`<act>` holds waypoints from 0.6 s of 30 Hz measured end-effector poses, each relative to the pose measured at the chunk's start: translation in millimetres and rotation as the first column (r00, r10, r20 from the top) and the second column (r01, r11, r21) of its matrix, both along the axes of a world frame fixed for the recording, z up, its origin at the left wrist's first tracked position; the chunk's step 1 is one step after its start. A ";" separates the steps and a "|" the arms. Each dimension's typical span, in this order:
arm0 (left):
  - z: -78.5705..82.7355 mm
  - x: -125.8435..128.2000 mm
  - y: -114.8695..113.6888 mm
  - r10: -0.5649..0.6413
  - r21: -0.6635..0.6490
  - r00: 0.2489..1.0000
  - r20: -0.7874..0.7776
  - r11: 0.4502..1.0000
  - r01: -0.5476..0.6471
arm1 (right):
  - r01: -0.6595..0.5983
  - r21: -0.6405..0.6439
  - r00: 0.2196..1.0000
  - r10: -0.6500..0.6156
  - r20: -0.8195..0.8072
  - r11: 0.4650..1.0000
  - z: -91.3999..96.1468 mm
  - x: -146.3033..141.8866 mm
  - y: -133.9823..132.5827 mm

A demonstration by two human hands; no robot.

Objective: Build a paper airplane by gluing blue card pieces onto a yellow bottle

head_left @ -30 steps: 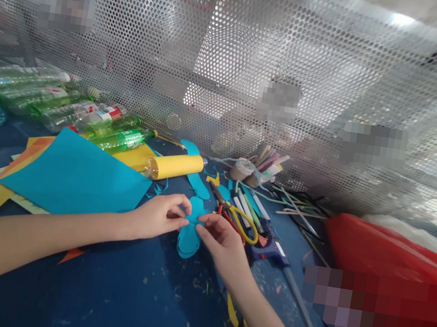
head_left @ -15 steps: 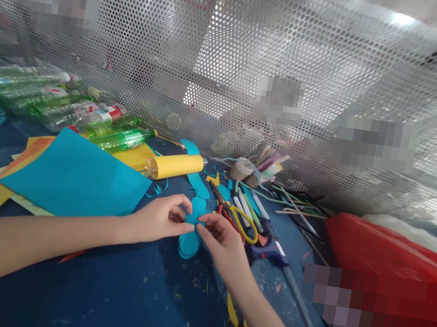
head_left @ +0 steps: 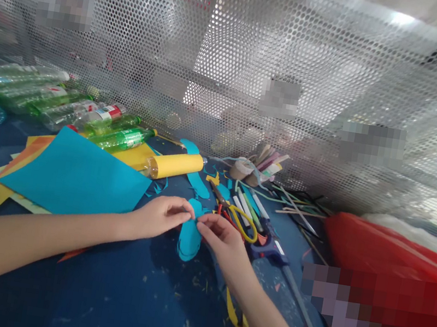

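Observation:
A small blue paper cutout (head_left: 190, 236) with rounded lobes is held just above the dark blue table (head_left: 118, 297). My left hand (head_left: 160, 215) pinches its left side with fingers closed. My right hand (head_left: 223, 239) pinches the right side, fingers closed too. The two hands nearly meet at the cutout's middle, which is pressed narrow. Its lower lobe hangs free below my fingers.
A large blue paper sheet (head_left: 75, 177) lies over yellow sheets at left. Behind it lie green plastic bottles (head_left: 119, 136) and a yellow roll (head_left: 174, 166). Scissors (head_left: 235, 216), pens and sticks sit right of my hands. A red bag (head_left: 386, 256) is at right; perforated metal screen (head_left: 260, 54) behind.
My hands have drawn closer together and the cutout's side lobes have been folded in, so it now looks narrower.

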State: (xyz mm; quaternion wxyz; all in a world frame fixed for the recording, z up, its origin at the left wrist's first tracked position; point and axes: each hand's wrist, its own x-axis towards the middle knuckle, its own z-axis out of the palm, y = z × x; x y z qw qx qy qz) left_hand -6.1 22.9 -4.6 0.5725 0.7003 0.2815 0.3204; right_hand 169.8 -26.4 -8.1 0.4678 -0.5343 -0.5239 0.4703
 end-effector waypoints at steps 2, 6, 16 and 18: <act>1.8 -0.7 2.4 -0.041 -0.169 0.996 0.081 0.984 0.054 | -0.012 -0.060 0.998 0.009 -0.061 0.998 2.7 2.7 0.0; 2.9 -2.2 5.4 -0.042 -0.365 0.978 0.206 0.924 0.116 | -0.087 -0.105 0.989 0.073 -0.132 0.991 8.2 6.1 -0.7; -0.3 -1.5 7.2 -0.016 -0.332 0.989 0.146 0.941 0.065 | -0.101 -0.093 0.994 0.095 -0.059 0.991 4.6 5.2 0.3; -1.0 -0.6 5.9 -0.031 -0.321 0.986 0.161 0.944 0.082 | -0.058 -0.082 0.997 0.054 -0.049 0.995 1.4 4.8 1.1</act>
